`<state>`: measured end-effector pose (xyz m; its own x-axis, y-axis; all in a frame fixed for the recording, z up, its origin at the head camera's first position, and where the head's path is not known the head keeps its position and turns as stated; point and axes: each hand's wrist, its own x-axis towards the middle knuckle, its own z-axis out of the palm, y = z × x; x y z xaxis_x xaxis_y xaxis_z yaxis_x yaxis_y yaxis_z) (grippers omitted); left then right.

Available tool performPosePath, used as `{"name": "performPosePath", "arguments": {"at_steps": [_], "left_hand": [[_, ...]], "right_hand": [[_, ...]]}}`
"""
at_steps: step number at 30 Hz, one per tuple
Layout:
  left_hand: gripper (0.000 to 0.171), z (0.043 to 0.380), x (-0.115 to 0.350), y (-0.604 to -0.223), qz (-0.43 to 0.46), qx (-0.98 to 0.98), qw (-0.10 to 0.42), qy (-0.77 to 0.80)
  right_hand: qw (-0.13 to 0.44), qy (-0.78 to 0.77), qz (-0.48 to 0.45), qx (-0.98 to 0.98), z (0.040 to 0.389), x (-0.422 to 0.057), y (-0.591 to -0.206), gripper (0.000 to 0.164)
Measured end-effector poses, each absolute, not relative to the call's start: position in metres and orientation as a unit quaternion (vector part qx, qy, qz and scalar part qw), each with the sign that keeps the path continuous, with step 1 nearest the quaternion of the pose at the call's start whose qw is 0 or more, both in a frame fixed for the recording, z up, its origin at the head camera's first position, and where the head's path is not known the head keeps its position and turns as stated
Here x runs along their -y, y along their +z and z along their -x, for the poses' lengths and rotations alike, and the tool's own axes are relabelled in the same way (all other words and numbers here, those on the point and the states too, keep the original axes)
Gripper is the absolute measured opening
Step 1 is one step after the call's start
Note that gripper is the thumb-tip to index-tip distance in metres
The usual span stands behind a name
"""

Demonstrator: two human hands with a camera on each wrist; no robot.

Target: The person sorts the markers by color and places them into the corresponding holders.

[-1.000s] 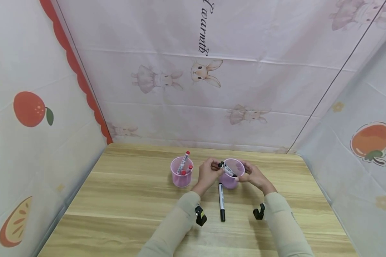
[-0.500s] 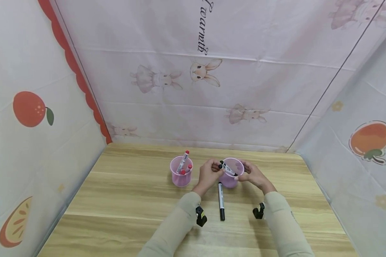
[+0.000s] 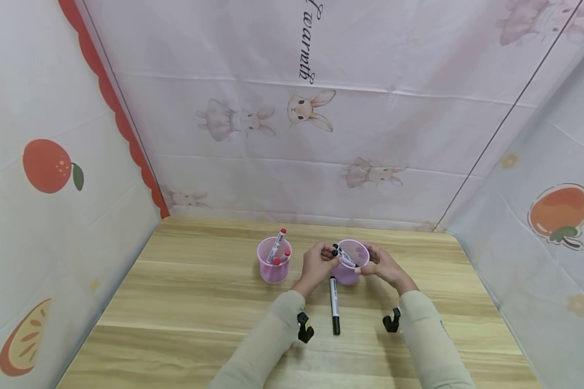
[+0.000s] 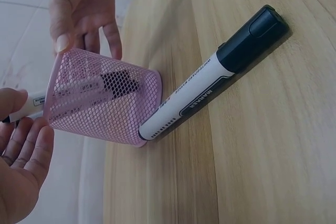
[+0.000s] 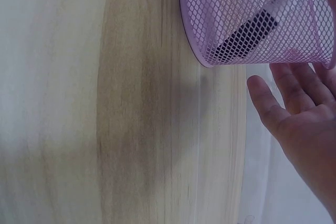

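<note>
A pink mesh pen cup [image 3: 344, 275] stands upright on the table with black-capped markers leaning inside. My left hand [image 3: 316, 267] is at its rim on the left. Between thumb and fingers, it pinches the upper end of a white whiteboard marker [image 4: 30, 107], whose black cap is down inside the mesh. From the other side my right hand [image 3: 386, 269] holds the cup, thumb on the rim and fingers around the far wall. Another black-capped whiteboard marker [image 4: 194, 90] lies on the table, its plain end by the cup's base.
Left of my left hand stands a second pink mesh cup [image 3: 274, 274] with several red-capped markers [image 3: 276, 248]. The wooden table [image 3: 190, 302] ends at a printed cloth backdrop [image 3: 253, 183], with more printed cloth on both sides.
Both hands stay at the cup almost unmoved. The marker end in my left hand shifts very slightly; the cups and the marker on the table keep their places.
</note>
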<state>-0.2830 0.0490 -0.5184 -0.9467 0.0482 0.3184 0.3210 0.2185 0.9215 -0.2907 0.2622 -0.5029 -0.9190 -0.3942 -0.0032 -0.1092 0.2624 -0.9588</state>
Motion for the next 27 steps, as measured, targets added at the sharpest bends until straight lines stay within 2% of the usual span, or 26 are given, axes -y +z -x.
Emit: {"name": "performPosePath", "arguments": {"at_steps": [20,27], "left_hand": [[0.019,0.282,-0.054,-0.521,0.111,0.774,0.099,-0.615],[0.019,0.282,-0.052,-0.519,0.102,0.782,0.087,-0.609]], "right_hand": [[0.12,-0.593,0.163,-0.779,0.29,-0.262,-0.504,0.08],[0.103,-0.586,0.159,-0.788,0.303,-0.271,-0.529,0.082]]}}
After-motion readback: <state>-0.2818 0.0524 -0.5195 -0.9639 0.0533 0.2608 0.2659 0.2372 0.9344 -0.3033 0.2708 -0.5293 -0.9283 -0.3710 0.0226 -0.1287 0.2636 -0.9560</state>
